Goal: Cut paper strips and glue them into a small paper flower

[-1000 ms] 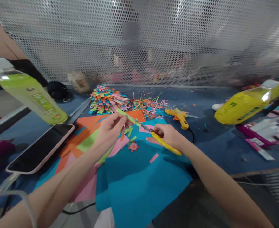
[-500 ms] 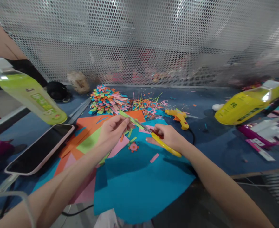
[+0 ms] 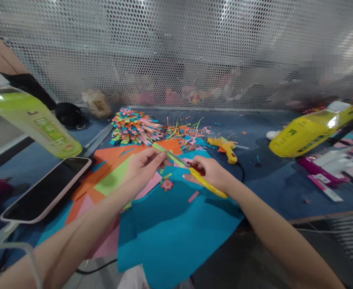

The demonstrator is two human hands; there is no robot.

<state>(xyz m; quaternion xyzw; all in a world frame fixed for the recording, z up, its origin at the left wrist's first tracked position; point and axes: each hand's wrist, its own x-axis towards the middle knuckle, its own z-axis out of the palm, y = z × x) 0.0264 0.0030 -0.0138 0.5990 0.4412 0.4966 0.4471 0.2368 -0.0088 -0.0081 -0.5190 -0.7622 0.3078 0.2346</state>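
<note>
My left hand (image 3: 145, 165) pinches a narrow green paper strip (image 3: 167, 153) above the coloured sheets. My right hand (image 3: 211, 172) grips yellow-handled scissors (image 3: 205, 182), whose blades lie along the strip. Under both hands lies a large blue paper sheet (image 3: 176, 228), with orange, green and pink sheets (image 3: 110, 176) to its left. A small orange paper flower (image 3: 166, 184) rests on the blue sheet between my hands.
A phone (image 3: 45, 189) lies at the left, a green bottle (image 3: 32, 120) above it. A pile of coloured paper strips (image 3: 134, 126) and a yellow glue gun (image 3: 224, 147) sit farther back. A yellow bottle (image 3: 309, 130) lies at the right. A perforated metal screen (image 3: 176, 52) closes the back.
Both hands stay over the sheets. My left hand has shifted slightly along the green strip, and the view has drifted a little to the right.
</note>
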